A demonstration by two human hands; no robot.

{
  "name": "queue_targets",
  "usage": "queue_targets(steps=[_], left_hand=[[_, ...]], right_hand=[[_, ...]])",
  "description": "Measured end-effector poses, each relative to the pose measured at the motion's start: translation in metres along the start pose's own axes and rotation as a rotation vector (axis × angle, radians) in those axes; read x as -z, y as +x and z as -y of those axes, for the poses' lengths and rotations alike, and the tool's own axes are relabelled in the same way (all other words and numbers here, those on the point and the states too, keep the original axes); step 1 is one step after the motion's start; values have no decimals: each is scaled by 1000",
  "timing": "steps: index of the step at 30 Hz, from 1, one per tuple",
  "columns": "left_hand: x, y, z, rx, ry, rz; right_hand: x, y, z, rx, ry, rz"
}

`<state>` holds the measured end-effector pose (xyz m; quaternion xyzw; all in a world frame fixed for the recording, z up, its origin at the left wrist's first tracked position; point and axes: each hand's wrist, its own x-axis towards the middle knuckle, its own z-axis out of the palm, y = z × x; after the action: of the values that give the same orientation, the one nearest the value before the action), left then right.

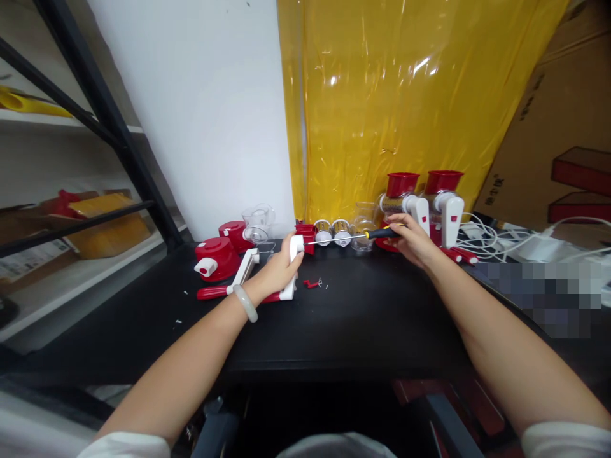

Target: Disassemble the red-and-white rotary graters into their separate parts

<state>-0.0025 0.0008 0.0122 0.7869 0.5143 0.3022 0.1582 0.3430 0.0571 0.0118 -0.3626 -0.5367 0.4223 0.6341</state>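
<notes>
My left hand point(278, 272) is closed around a white crank handle point(296, 243) with a red grip, held up just over the black table. In my right hand point(413, 242) is a screwdriver point(380, 233) with a black and yellow handle. Its long shaft lies nearly level and points left, its tip at the crank handle's upper end; whether it sits in a screw is too small to tell. Another white crank handle point(244, 270) with a red grip lies left of my left hand. Small red pieces point(312, 284) and tiny screws point(321, 281) lie below the shaft.
On the black table point(353, 331) stand red bases point(217, 259), clear plastic parts point(258, 222), metal grater drums point(341, 233) and two assembled red-and-white rotary graters point(445, 207). White cables point(491, 238) tangle at right. A yellow plastic sheet point(382, 95) hangs behind; a shelf rack point(138, 172) stands left.
</notes>
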Motion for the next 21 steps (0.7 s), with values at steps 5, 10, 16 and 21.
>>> queue_targets(steps=[5, 10, 16, 21], left_hand=[[0, -2, -3, 5, 5, 12], [2, -2, -5, 24, -46, 7], [2, 0, -3, 10, -43, -19], [2, -1, -3, 8, -39, -16]], right_hand=[[1, 1, -1, -11, 18, 0], [8, 9, -12, -66, -242, -2], [5, 5, -11, -42, -199, 23], [0, -2, -4, -58, 70, 49]])
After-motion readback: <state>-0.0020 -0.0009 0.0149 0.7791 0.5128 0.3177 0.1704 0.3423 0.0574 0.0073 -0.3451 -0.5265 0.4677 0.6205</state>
